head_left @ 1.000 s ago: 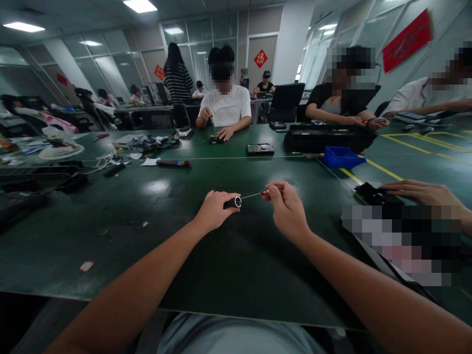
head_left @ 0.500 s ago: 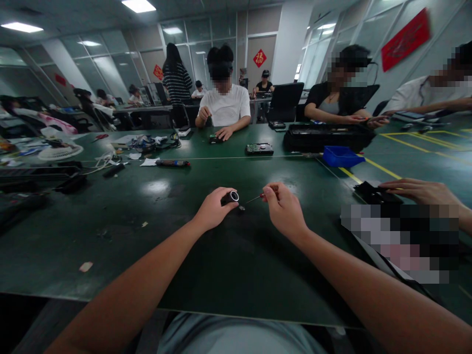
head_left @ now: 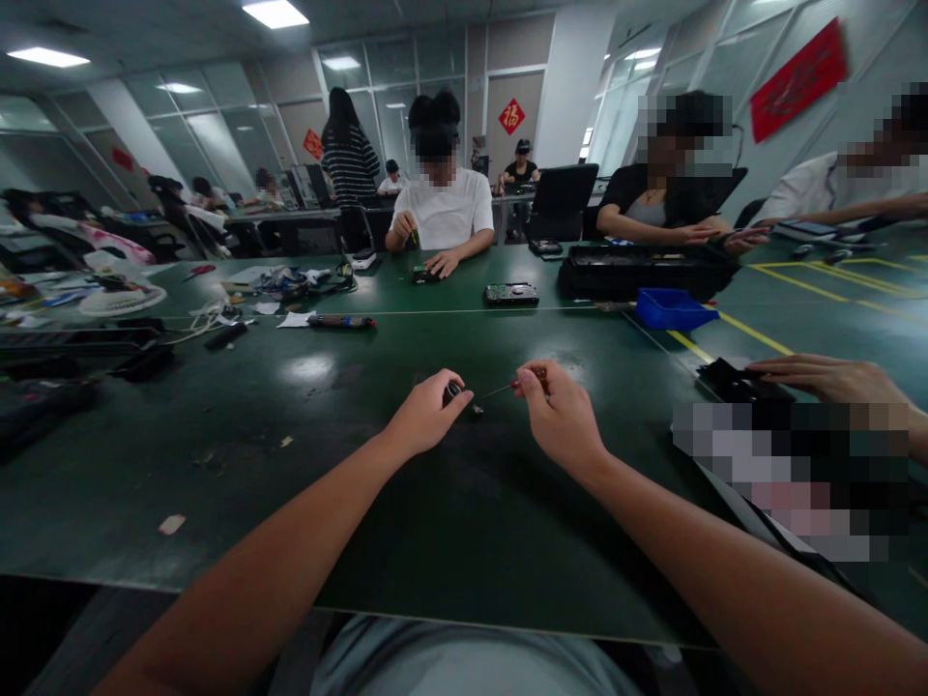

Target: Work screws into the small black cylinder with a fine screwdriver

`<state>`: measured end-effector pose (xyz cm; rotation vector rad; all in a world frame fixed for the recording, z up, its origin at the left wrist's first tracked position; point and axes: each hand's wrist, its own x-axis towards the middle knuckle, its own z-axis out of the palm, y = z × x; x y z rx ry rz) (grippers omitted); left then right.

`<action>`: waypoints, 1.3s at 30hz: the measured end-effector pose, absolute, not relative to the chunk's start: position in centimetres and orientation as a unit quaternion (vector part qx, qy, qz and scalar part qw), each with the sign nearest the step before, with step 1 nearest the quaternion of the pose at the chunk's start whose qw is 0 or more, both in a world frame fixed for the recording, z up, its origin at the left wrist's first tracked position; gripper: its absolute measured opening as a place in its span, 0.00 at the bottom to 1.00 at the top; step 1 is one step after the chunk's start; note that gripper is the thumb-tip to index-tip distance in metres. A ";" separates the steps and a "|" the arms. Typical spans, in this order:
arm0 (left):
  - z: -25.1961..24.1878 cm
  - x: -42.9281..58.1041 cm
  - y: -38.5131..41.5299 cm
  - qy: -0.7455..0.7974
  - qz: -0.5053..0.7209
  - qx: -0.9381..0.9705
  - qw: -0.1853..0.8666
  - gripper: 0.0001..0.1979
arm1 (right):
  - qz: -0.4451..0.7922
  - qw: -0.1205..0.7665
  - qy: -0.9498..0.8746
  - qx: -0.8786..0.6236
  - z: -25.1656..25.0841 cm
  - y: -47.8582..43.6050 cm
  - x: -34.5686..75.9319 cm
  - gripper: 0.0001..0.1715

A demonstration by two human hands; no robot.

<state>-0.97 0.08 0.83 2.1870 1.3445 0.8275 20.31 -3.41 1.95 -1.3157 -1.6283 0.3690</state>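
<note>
My left hand point(head_left: 429, 414) is closed round a small black cylindrical part point(head_left: 451, 391); its ringed end had faced me and is now mostly turned away. Opposite it, my right hand point(head_left: 557, 404) grips a screwdriver point(head_left: 516, 385) with a reddish-brown handle. The thin shaft points left toward the black part, and a gap lies between tip and part. Just below that gap, small metal bits point(head_left: 477, 411) rest on the green table point(head_left: 435, 541). Fingers cover much of the black part and of the screwdriver handle.
A co-worker's hand point(head_left: 833, 377) touches a black piece point(head_left: 754, 382) at my right. Further off are a blue bin point(head_left: 674, 309), a hard drive point(head_left: 511, 294), a long black casing point(head_left: 645, 271) and a dark tool point(head_left: 340, 322). Cables and parts point(head_left: 290, 282) clutter the left.
My left hand has turned the black part, so its pale-ringed open end no longer faces me. My right hand with the screwdriver has hardly moved.
</note>
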 end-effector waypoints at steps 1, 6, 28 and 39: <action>0.9 -0.8 0.0 0.482 0.282 0.804 0.204 0.15 | 0.149 0.487 -0.670 -0.541 2.0 -3.4 20.3 0.13; 0.2 -0.1 0.0 0.453 0.172 0.867 0.117 0.16 | 0.137 0.491 -0.672 -0.537 1.9 -3.4 20.2 0.12; 3.5 -6.4 3.1 0.485 0.468 0.494 0.549 0.11 | 0.151 0.480 -0.685 -0.527 2.3 -3.7 20.4 0.13; 4.5 -20.0 3.7 0.615 0.584 0.308 0.432 0.05 | 0.165 0.457 -0.705 -0.517 2.1 -3.8 20.3 0.13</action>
